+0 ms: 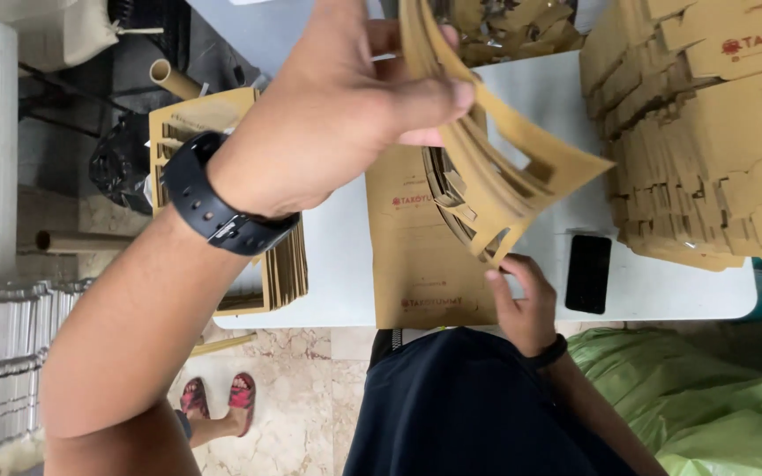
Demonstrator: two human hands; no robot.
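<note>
My left hand (346, 106), with a black watch on its wrist, is raised over the white table (346, 264) and grips the top of a bent bundle of brown die-cut cardboard sheets (496, 176). The bundle fans downward toward me. My right hand (522, 304), wearing a dark wristband, pinches the lower corner of that bundle with its fingertips. Under the bundle, a flat brown cardboard sheet (416, 256) with red print lies on the table.
A black phone (588, 273) lies on the table to the right of my right hand. A tall pile of flat cardboard blanks (707, 132) fills the right. Another cardboard stack (280, 264) and cardboard tubes (174, 79) sit left. A green plastic bag (707, 397) lies lower right, feet in red sandals (218, 401) lower left.
</note>
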